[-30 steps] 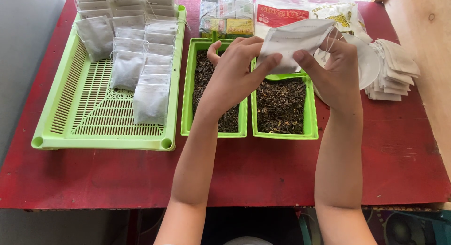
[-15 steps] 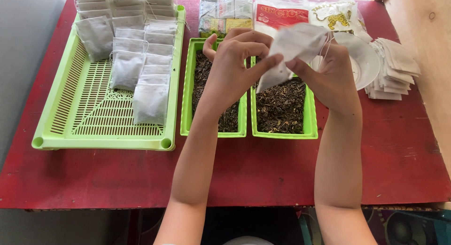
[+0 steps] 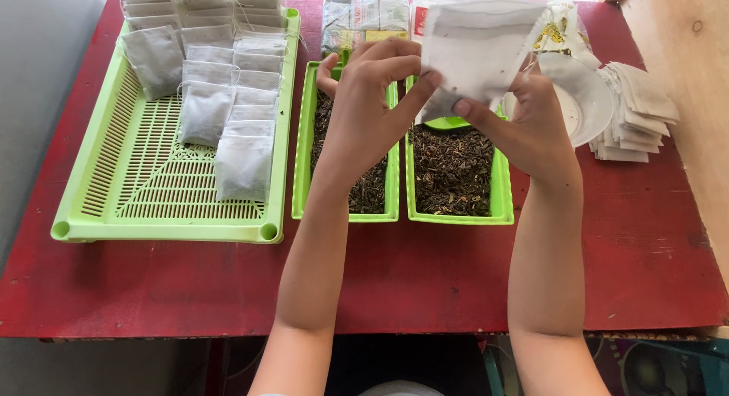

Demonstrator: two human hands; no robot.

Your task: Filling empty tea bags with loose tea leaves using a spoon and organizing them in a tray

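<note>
Both hands hold one white paper tea bag point(image 3: 478, 50) up above the two small green trays. My left hand point(image 3: 368, 100) pinches its lower left corner with the fingertips. My right hand point(image 3: 524, 115) grips its lower right edge from behind. Below them, the left small tray point(image 3: 305, 138) and the right small tray point(image 3: 500, 183) hold dark loose tea leaves. A small green scoop point(image 3: 446, 123) lies on the leaves in the right tray, partly hidden by the bag.
A large slotted green basket point(image 3: 137, 191) at the left holds rows of filled white bags point(image 3: 228, 85). A white plastic bowl point(image 3: 588, 100) and a stack of empty bags point(image 3: 634, 111) lie at the right. Printed packets point(image 3: 364, 16) sit at the back of the red table point(image 3: 425, 282).
The bag has been turned and lifted from a flat, sideways hold to an upright one, higher over the trays. Both hands shifted their grip to its lower corners.
</note>
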